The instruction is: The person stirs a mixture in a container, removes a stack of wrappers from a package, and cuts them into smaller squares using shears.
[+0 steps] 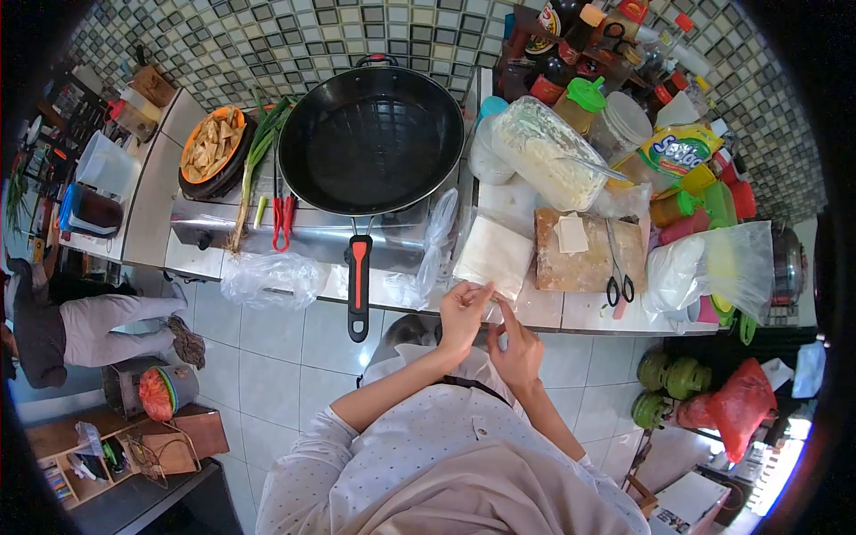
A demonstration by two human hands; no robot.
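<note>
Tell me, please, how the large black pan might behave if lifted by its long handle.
The pan looks rigid, so it should keep its shape. Its wide body sits well out from the long handle, so it would probably feel front-heavy and may tip or twist.

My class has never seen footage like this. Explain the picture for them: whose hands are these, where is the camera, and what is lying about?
There is no machine here: a person works with bare hands. The single picture comes from a camera on their head, looking forward and down.

The left hand and right hand meet at the near edge of a stack of pale, square sheets. Whether the fingers pinch anything is too small to tell.

Left of the sheets, a large black frying pan sits on the stove. Further left are green onions and an orange plate of brown pieces. To the right, scissors lie on a board, with a clear tub behind.
</note>
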